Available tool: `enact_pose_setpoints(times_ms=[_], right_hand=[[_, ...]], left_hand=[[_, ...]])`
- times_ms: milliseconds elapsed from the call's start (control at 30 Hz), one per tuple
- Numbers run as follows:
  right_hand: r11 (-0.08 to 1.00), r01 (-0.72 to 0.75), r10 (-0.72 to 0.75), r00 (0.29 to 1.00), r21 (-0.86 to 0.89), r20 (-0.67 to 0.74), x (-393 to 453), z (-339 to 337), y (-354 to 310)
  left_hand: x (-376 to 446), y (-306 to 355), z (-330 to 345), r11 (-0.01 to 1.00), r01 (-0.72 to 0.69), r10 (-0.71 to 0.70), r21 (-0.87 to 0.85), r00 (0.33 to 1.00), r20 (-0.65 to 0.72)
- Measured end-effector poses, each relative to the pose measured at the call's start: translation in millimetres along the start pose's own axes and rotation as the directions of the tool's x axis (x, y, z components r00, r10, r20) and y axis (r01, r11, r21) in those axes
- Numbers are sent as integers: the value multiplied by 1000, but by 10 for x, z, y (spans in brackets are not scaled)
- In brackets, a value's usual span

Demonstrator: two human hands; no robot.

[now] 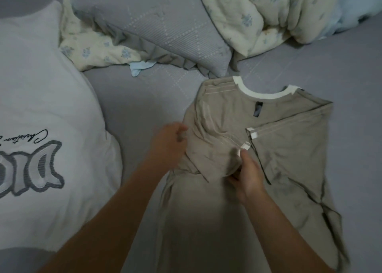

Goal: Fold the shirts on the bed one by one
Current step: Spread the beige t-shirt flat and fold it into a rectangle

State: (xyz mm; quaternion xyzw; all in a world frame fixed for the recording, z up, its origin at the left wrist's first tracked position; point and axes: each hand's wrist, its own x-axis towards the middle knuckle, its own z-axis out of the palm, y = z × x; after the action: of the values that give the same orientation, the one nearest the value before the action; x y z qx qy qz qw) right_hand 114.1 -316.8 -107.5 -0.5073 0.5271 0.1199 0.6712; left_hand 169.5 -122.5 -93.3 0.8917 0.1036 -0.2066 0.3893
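Shirt: beige soft cotton T-shirt with white collar, centre-right, limp, light.
Left hand: fingers pinching the shirt's left edge.
Right hand: fingers grasping the folded sleeve.
Hold: seams, cuffs.

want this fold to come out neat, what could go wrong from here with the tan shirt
1. The left sleeve is bunched and wrinkled under both hands, so creases may get pressed into the fold unless it is smoothed first.
2. The right hand pinches only near the white cuff; the loose cloth could slip and land crooked, unlike the right sleeve, which lies flat across the tan shirt.
3. The left hand tugging the shirt's side edge may drag the body askew on the bed sheet.
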Motion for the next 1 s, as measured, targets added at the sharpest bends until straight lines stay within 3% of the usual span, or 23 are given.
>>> enact_pose_setpoints(times_ms=[67,100,133,233,300,367,467,500,567,633,700,900,1000], right_hand=[[996,39,-37,999,-84,28,118,-24,-33],[987,88,-83,996,-137,41,127,-12,-38],[976,136,-128,990,-169,57,123,-2,-32],[939,276,-276,961,-205,26,105,-53,6],[901,356,-383,921,-250,-68,130,-162,30],[897,365,-407,903,-250,-138,220,-295,57],[904,376,-413,891,-205,-186,361,-426,15],[878,432,-468,865,-206,-180,381,-438,-29],[818,532,-566,813,-219,-137,390,-437,-108],[818,506,-542,837,-273,-73,416,-454,-98],[854,385,-422,906,-351,-32,419,-494,-17],[951,198,-202,979,-239,10,391,-681,77],[890,248,-278,960,-383,-23,342,-980,207]], left_hand=[[-136,-142,174,973,-51,12,225,985,173],[-202,-190,259,941,-93,30,326,980,195],[-248,-204,312,922,-115,63,369,987,151],[-168,-58,330,950,-184,222,251,966,-130],[81,113,335,940,-248,291,232,942,-170],[347,242,407,889,-251,282,383,959,-27],[576,186,598,637,-314,227,704,949,217],[623,139,624,603,-312,198,734,950,242],[668,168,620,631,-271,186,727,963,197],[702,318,659,705,-242,290,667,956,41],[736,389,760,722,-291,412,628,910,-52],[856,-6,983,637,-319,293,701,942,162],[824,30,991,669,-311,305,675,943,131]])
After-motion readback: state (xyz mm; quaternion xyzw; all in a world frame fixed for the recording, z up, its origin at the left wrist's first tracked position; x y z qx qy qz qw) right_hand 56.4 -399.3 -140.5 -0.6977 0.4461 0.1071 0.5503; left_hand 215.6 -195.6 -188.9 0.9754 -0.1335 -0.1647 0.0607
